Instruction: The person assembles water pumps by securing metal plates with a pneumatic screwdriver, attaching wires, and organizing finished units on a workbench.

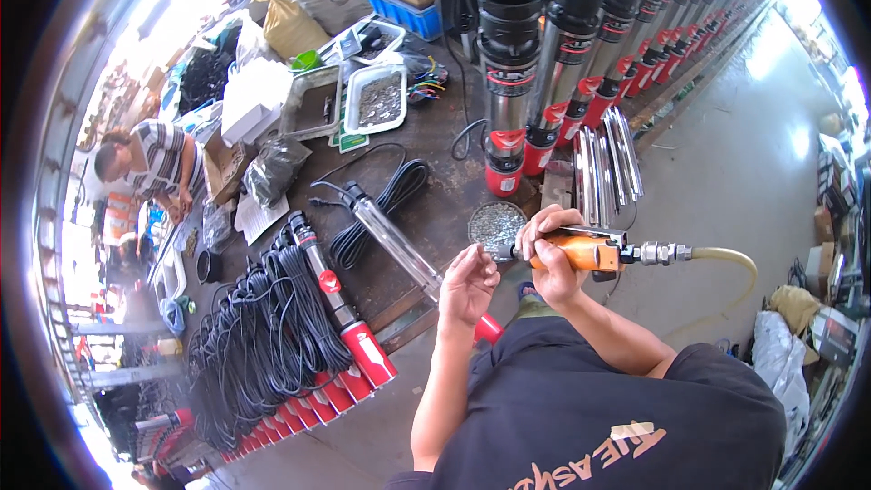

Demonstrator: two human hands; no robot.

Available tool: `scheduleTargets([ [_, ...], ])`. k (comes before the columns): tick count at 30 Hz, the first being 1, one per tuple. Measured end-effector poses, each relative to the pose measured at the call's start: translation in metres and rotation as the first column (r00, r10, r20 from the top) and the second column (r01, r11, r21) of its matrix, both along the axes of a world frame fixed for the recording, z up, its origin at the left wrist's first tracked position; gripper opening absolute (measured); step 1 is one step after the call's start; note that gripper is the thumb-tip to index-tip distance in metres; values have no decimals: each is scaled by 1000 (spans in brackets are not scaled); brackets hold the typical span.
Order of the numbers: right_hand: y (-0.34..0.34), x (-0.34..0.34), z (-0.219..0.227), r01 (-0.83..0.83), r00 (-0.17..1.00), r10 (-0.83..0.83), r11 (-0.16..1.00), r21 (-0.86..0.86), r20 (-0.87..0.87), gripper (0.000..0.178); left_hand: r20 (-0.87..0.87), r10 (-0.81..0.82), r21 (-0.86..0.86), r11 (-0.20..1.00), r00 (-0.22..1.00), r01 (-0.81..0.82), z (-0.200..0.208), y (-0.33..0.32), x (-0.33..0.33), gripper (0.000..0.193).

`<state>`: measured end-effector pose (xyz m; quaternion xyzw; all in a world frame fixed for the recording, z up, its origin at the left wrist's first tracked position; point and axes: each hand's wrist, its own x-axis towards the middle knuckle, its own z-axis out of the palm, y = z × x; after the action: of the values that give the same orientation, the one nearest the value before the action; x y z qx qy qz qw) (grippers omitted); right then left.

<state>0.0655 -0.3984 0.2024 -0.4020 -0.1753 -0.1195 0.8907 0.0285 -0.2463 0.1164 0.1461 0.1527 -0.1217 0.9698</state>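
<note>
My right hand point(553, 254) is wrapped round an orange air screwdriver point(588, 255), which lies roughly level with its nose toward my left hand. A metal coupling point(662, 254) joins its rear end to a pale air hose point(746, 265). My left hand point(468, 286) has its fingertips pinched together by the tool's nose; what they hold, if anything, is too small to make out. Behind the tool's nose sits a round dish of small metal screws point(495, 218). A slim pump with a shiny tube point(396, 240) lies across the bench, passing behind my left hand, its red end point(488, 328) near my body.
Several pumps point(513, 82) stand upright in a row at the far right, with loose metal tubes point(606, 168) beside them. Red-ended pumps with bundled black cables point(272, 327) lie at left. A white tray of small parts point(376, 98) sits farther back. Another person point(154, 159) works at far left.
</note>
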Motion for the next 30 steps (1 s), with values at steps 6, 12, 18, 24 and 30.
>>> scheduleTargets([
  [6,23,-7,5,-89,993,90,996,20,-73,22,-33,32,-71,997,999,-35,25,7,-19,23],
  [12,41,-13,-3,-150,987,151,988,29,-45,21,-200,175,-85,977,964,-195,25,10,-35,20],
  [18,55,-23,-26,-158,987,155,985,-73,-43,21,-343,206,-98,963,917,-253,21,17,-49,19],
  [24,83,-35,-60,-217,962,269,866,-451,53,19,-433,233,-39,960,871,-276,-34,38,-55,26],
  [30,120,-22,-108,-330,925,378,771,-544,-25,21,-522,244,-97,935,817,-341,-61,69,-54,17],
])
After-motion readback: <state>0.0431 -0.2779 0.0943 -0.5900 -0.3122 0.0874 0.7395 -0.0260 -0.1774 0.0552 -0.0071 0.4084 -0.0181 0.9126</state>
